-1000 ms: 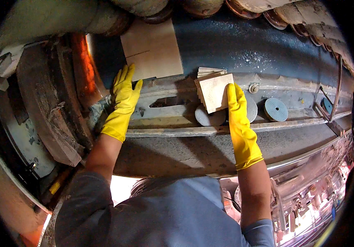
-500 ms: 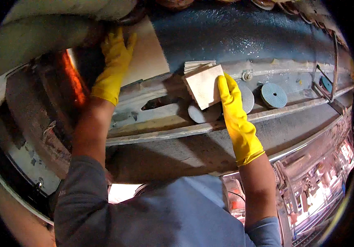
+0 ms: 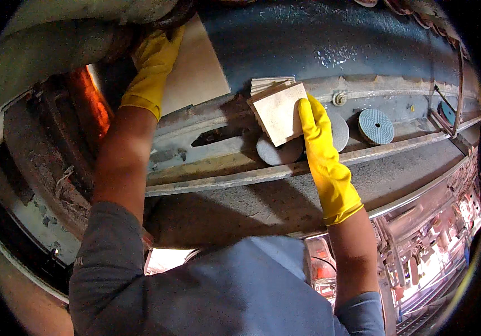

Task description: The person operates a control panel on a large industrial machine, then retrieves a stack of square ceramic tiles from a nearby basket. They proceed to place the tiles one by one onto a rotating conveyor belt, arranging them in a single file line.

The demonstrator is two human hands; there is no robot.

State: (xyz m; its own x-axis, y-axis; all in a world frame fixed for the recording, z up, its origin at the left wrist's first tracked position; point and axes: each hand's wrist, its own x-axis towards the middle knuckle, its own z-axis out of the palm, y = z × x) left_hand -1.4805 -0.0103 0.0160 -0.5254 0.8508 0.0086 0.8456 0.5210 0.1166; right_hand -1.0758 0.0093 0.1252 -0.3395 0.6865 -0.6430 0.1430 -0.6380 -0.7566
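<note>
My left hand, in a yellow rubber glove, reaches far forward over a large flat beige slab. Its thumb stands apart from the fingers, whose tips fade into shadow. My right hand, gloved the same way, grips a beige square tile at its right edge. The thumb lies on the face, and the other fingers are mostly hidden behind. Behind that tile shows a stack of similar thin tiles; I cannot tell whether the hand holds some of these too.
Round discs lie along a metal ledge: a grey one, a second grey disc and a blue-green gridded one. Beyond runs a wet dark blue surface. A bolt sticks up, and a thin metal frame stands at right.
My left hand has slid farther forward along the slab, its fingertips going into shadow. My right hand and the tile have hardly moved.
</note>
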